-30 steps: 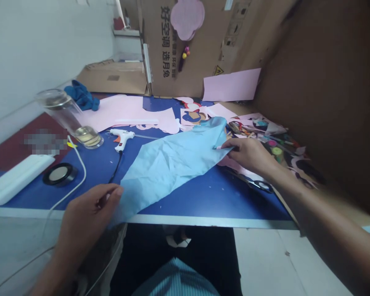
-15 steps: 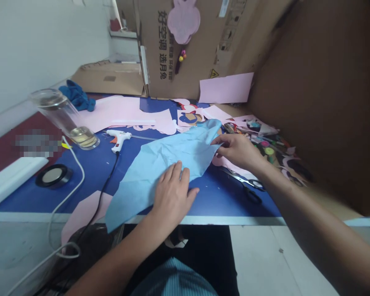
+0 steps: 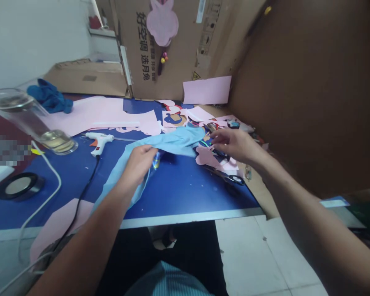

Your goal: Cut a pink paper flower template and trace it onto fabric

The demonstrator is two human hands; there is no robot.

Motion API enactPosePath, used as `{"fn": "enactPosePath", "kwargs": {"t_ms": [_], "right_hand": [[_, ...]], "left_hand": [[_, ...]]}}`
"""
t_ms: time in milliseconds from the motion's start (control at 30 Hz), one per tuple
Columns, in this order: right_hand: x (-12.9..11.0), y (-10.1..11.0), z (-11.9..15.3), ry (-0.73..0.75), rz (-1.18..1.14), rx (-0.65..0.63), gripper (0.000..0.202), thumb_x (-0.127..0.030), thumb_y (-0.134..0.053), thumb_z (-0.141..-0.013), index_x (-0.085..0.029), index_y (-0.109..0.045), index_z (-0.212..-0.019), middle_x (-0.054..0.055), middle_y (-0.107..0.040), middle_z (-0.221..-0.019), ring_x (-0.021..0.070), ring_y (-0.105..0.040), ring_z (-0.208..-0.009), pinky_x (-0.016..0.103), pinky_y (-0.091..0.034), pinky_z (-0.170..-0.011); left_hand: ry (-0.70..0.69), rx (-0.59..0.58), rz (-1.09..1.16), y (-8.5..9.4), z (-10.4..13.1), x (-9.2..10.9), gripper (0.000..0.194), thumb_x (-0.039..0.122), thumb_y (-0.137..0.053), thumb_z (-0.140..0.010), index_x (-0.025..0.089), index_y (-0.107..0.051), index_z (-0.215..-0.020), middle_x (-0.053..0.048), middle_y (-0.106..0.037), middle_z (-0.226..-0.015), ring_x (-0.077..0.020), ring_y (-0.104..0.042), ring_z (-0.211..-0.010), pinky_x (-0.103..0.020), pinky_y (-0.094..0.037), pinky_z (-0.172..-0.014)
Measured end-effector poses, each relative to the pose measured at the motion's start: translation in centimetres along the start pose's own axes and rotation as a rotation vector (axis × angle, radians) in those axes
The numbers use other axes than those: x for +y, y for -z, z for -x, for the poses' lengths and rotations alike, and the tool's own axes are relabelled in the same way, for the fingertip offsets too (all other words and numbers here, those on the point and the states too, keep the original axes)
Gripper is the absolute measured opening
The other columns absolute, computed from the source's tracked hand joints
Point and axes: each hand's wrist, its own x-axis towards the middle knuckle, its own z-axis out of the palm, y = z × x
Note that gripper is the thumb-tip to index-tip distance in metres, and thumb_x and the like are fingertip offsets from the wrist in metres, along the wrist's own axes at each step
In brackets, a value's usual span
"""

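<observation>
Blue paper sheet (image 3: 172, 142) hangs gathered between your hands — left hand (image 3: 138, 162) clenched on its fold, right hand (image 3: 234, 144) pinching the far corner, keeping it taut.

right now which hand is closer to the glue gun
Left. The left hand grips the light blue sheet just right of the glue gun; the right hand is farther right, over the paper scraps.
</observation>
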Motion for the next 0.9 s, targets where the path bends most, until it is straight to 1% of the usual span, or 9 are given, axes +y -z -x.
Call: {"fn": "enactPosePath", "kwargs": {"t_ms": [100,233,400,500,567,633,700,800,900], "right_hand": [[1.3,-1.4,2.2,-0.069,0.264,-0.032,0.027,-0.034,-0.080,-0.091,-0.029,-0.085,-0.118,0.006,-0.087,-0.108,0.0298,-0.080,-0.097,0.035,-0.054,-0.076],[1.3,-3.6,3.3,-0.118,0.380,-0.048,0.041,-0.058,-0.079,-0.091,-0.031,-0.083,-0.121,0.009,-0.086,-0.119,0.0343,-0.079,-0.103,0.033,-0.047,-0.068],[1.6,-4.6,2.2,-0.157,0.305,0.001,0.043,-0.042,-0.079,-0.087,-0.029,-0.081,-0.128,0.007,-0.085,-0.112,0.0296,-0.077,-0.095,0.031,-0.042,-0.065],[2.1,-4.0,1.9,-0.186,0.199,0.008,0.041,-0.033,-0.080,-0.084,-0.026,-0.083,-0.124,0.005,-0.083,-0.097,0.0250,-0.074,-0.084,0.030,-0.044,-0.065],[2.2,-2.9,2.4,-0.205,0.112,0.018,0.035,-0.036,-0.080,-0.084,-0.023,-0.084,-0.117,0.005,-0.081,-0.089,0.0230,-0.071,-0.078,0.030,-0.044,-0.064],[1.9,-1.4,3.6,-0.217,-0.057,0.036,0.037,-0.045,-0.084,-0.083,-0.020,-0.084,-0.111,0.005,-0.079,-0.086,0.0223,-0.069,-0.075,0.030,-0.044,-0.063],[1.3,0.0,5.3,-0.259,-0.253,0.031,0.058,-0.058,-0.094,-0.073,-0.020,-0.082,-0.115,0.006,-0.080,-0.089,0.0224,-0.068,-0.073,0.030,-0.044,-0.060],[0.0,1.1,7.9,-0.312,-0.531,-0.279,0.062,-0.061,-0.098,-0.072,-0.021,-0.080,-0.115,0.010,-0.083,-0.103,0.0250,-0.073,-0.079,0.033,-0.054,-0.066],[-0.6,0.3,9.6,-0.283,-0.476,-0.480,0.056,-0.063,-0.092,-0.081,-0.022,-0.080,-0.118,0.005,-0.078,-0.082,0.0207,-0.067,-0.067,0.031,-0.047,-0.059]], "left_hand": [[0.102,0.023,0.152,1.0,-1.4,-0.5,0.022,0.042,-0.077,-0.075,0.023,-0.068,-0.074,-0.005,-0.072,-0.070,-0.0247,-0.070,-0.065,-0.038,-0.061,-0.067],[0.150,0.050,0.241,1.3,-2.0,-0.7,0.021,0.040,-0.078,-0.074,0.022,-0.070,-0.080,-0.007,-0.074,-0.072,-0.0260,-0.073,-0.068,-0.040,-0.064,-0.069],[0.058,0.043,0.205,1.3,-0.9,0.3,0.018,0.038,-0.079,-0.076,0.021,-0.072,-0.077,-0.005,-0.075,-0.077,-0.0241,-0.072,-0.077,-0.034,-0.060,-0.073],[-0.070,0.024,0.047,1.4,0.4,0.7,0.018,0.037,-0.079,-0.080,0.022,-0.073,-0.074,-0.003,-0.074,-0.078,-0.0234,-0.070,-0.080,-0.032,-0.056,-0.075],[-0.188,-0.027,-0.173,1.4,1.7,0.6,0.020,0.040,-0.073,-0.089,0.023,-0.076,-0.080,-0.002,-0.076,-0.082,-0.0242,-0.071,-0.082,-0.034,-0.056,-0.076],[-0.253,-0.133,-0.353,1.1,3.3,0.2,0.025,0.043,-0.065,-0.099,0.024,-0.081,-0.099,-0.003,-0.082,-0.096,-0.0267,-0.075,-0.090,-0.038,-0.059,-0.084],[-0.327,-0.218,-0.511,0.5,5.2,-0.6,0.026,0.040,-0.065,-0.101,0.026,-0.080,-0.118,-0.004,-0.084,-0.118,-0.0296,-0.078,-0.110,-0.044,-0.060,-0.100],[-0.582,-0.359,-0.691,-0.3,8.0,-2.1,0.038,0.027,-0.068,-0.100,0.024,-0.073,-0.138,-0.010,-0.072,-0.152,-0.0303,-0.068,-0.141,-0.048,-0.052,-0.122],[-0.710,-0.328,-0.898,-0.2,10.2,-3.5,0.044,0.027,-0.065,-0.104,0.021,-0.066,-0.148,-0.015,-0.059,-0.167,-0.0333,-0.057,-0.153,-0.056,-0.047,-0.127]]}}
